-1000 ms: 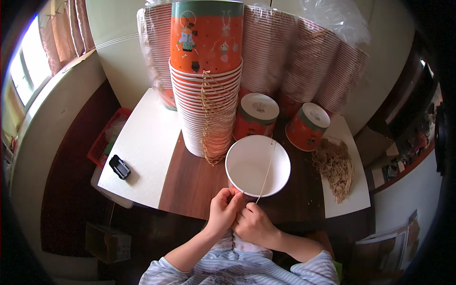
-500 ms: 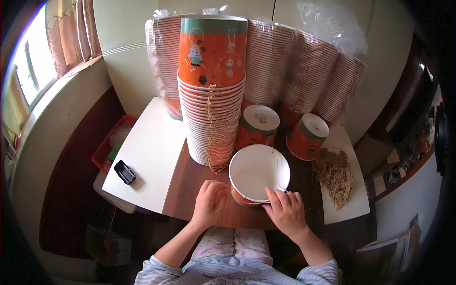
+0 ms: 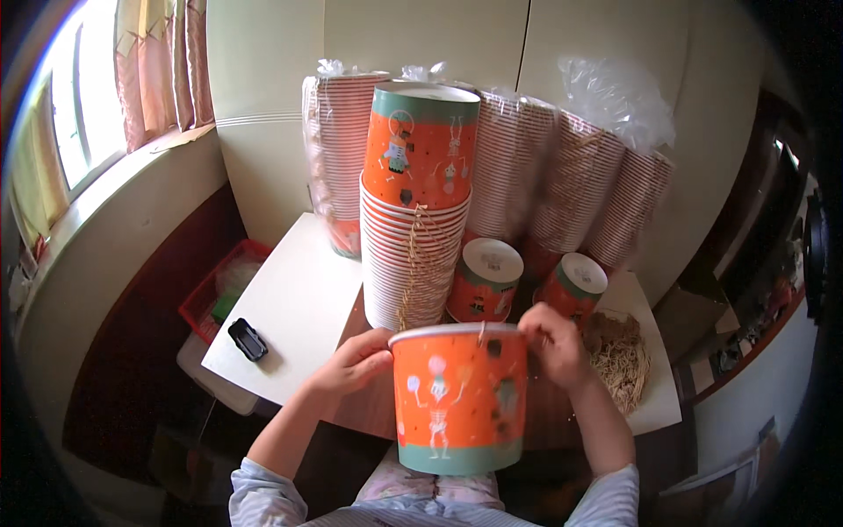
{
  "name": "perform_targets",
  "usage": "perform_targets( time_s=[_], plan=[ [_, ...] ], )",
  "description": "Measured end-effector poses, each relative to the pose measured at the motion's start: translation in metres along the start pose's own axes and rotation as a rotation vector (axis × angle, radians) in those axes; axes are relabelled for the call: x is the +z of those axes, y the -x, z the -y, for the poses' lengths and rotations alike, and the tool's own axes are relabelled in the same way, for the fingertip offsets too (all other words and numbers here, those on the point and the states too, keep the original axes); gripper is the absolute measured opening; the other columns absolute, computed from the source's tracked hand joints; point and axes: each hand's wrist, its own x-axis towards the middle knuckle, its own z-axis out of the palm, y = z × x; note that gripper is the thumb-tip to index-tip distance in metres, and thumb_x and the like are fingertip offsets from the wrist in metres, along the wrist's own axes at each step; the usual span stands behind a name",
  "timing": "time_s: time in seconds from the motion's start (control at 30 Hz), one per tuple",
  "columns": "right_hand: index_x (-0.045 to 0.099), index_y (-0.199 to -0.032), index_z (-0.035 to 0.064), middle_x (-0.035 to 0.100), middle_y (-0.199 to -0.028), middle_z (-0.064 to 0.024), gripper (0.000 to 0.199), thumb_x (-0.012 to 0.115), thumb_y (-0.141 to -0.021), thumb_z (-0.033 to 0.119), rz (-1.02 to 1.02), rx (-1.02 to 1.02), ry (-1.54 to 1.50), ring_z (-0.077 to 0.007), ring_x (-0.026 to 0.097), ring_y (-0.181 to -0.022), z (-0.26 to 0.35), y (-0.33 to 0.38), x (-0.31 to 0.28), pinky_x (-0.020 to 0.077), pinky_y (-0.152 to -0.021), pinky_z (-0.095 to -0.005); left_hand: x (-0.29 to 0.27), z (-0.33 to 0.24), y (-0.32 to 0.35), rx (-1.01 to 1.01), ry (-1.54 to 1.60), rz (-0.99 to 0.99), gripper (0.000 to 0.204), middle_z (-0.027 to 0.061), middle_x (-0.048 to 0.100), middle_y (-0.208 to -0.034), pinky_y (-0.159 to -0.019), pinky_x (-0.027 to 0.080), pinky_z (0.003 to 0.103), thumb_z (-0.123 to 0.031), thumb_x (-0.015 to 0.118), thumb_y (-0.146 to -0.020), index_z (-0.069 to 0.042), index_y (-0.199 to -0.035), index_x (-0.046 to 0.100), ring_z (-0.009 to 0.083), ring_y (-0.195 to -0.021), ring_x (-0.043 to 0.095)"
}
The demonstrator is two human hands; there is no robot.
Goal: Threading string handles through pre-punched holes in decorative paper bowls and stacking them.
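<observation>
An orange paper bucket [image 3: 461,395] with a green base band and skeleton figures hangs tilted above the near table edge, its side toward me. My left hand [image 3: 356,362] pinches its white rim on the left. On the right, my right hand [image 3: 560,347] grips the rim with bent fingers. A short bit of cord shows at the rim; the bucket's inside is hidden. Behind it rises a tall stack of nested buckets [image 3: 386,272] with twisted cord handles [image 3: 417,246] down its side. An upside-down bucket [image 3: 428,154] tops that stack.
Two upturned buckets [image 3: 493,263] [image 3: 575,277] stand right of the stack. Plastic-wrapped stacks [image 3: 580,171] line the back. A heap of tan cords [image 3: 622,364] lies at right. At left are a small black tray [image 3: 248,340] and, below the table, a red crate [image 3: 198,303].
The bucket has been lifted off the table and tipped so its side faces me. My left hand has taken hold of its rim; my right hand has moved up with it. The view has shifted.
</observation>
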Motion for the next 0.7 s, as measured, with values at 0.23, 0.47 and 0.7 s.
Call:
perform_targets(
  time_s=[0.23,0.47,0.7],
  plan=[
    [0.057,-0.09,0.0047,0.054,-0.075,0.0031,0.029,0.051,-0.088,0.033,-0.033,0.173,-0.466,-0.0047,0.046,-0.063,-0.011,-0.131,-0.03,0.0384,-0.054,-0.0204,-0.07,-0.049,-0.074,0.058,0.245,-0.357,0.026,0.0014,0.056,-0.085,-0.06,0.045,0.02,-0.024,0.047,-0.091,-0.004,-0.107,0.052,0.0073,-0.07,0.053],
    [0.056,-0.092,0.0048,0.058,-0.077,-0.0014,0.013,0.046,-0.085,0.011,-0.196,0.1,-0.387,-0.005,0.049,-0.058,-0.013,-0.253,-0.059,0.0384,-0.047,-0.0173,-0.099,-0.159,-0.173,0.11,0.197,-0.411,0.023,0.0025,0.057,-0.074,-0.051,0.042,0.019,-0.021,0.046,-0.091,-0.002,-0.088,0.057,0.0075,-0.059,0.051],
    [0.056,-0.098,0.0039,0.058,-0.078,-0.0017,0.018,0.043,-0.085,0.004,-0.109,0.321,-0.273,-0.0056,0.047,-0.058,-0.047,-0.265,-0.055,0.039,-0.049,-0.0186,-0.117,-0.145,-0.204,-0.046,0.144,-0.584,0.024,0.0007,0.052,-0.061,-0.04,0.038,0.017,-0.018,0.044,-0.091,-0.003,-0.077,0.056,0.0066,-0.047,0.046]
  ],
)
